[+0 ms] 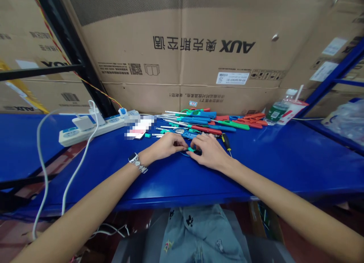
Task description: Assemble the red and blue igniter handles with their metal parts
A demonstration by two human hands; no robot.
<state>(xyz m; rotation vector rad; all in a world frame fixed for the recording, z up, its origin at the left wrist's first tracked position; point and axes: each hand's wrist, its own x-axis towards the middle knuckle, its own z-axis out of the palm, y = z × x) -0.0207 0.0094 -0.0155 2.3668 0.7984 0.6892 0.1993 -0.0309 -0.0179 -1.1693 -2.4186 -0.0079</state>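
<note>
My left hand (172,143) is closed in a pinch above the blue table (159,176), its fingertips beside a small green plastic part (190,149). What those fingers hold is hidden. Facing it, my right hand (209,150) has thumb and fingers pinched on the green part. A dark piece by the right fingers is too covered to name. Just beyond both hands lies a pile of long-nosed stick lighters, among them a red lighter (203,129), a green lighter (233,124) and a blue lighter (190,120). A yellow and black screwdriver (226,142) rests right of my right hand.
Orange plastic pieces (253,120) lie at the pile's right, near a water bottle (278,110) and a cup (293,110). On the left are a white power strip (85,130) with cables and a partly blurred flat object (140,127). A large cardboard box (182,66) stands behind.
</note>
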